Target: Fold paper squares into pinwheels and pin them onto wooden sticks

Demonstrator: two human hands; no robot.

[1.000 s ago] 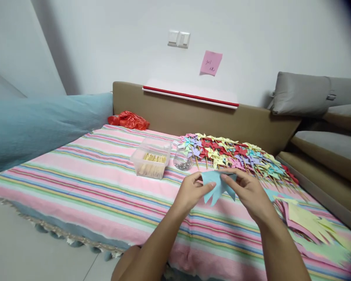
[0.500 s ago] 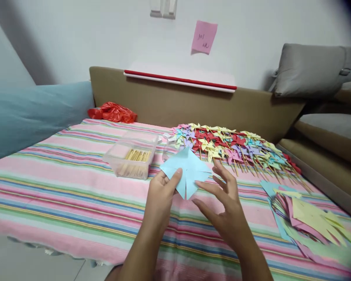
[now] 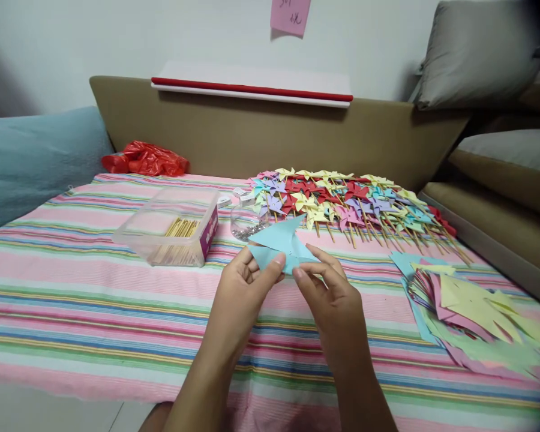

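A light-blue paper square with slits (image 3: pixel 274 237) is held up in front of me, above the striped cloth. Its near side is bent inward toward the centre, and one pointed flap sticks up at the top. My left hand (image 3: pixel 247 279) is closed on its left part, thumb on top and fingers underneath. My right hand (image 3: pixel 326 285) pinches its near right edge between thumb and fingers. Just beyond the paper is a clear round tub (image 3: pixel 247 225) with small silvery pieces in it.
Left of the hands stands a clear plastic box (image 3: pixel 135 234) holding wooden sticks (image 3: pixel 180 229). Many finished paper pinwheels (image 3: pixel 337 201) lie at the back right. Cut paper sheets (image 3: pixel 472 306) are piled at the right. A red plastic bag (image 3: pixel 146 161) rests at the back left.
My right hand has gone from spread fingers to a pinch on the paper. The paper's near part has been folded inward. The view has shifted right and down.
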